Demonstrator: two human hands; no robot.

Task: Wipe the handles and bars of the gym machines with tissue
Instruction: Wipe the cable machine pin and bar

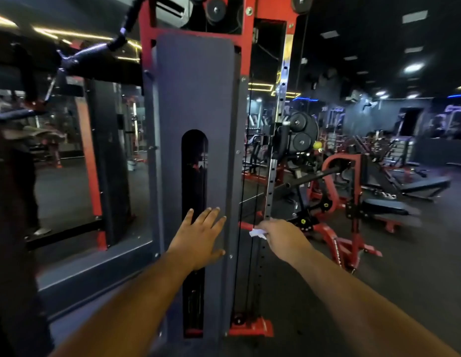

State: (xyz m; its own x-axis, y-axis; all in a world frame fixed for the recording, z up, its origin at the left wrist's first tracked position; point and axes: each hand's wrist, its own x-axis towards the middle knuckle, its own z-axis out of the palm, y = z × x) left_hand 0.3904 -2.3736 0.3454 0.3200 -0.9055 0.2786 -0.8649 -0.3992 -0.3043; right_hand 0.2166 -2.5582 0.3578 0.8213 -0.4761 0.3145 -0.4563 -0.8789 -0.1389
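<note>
From the head camera, two bare arms reach out to a tall gym machine. The left hand (pixel 201 237) lies flat on the grey cover (pixel 195 99) with its fingers spread, so this grip is open and holds nothing. A dark slot (pixel 194 176) runs up and down in the cover; the weights inside are hard to see. The right hand (pixel 281 237) is closed on a small white tissue (pixel 257 233). The tissue pokes out to the left, beside the shiny bar with holes (pixel 271 171). That bar stands upright, just right of the black cables (pixel 246 202).
</note>
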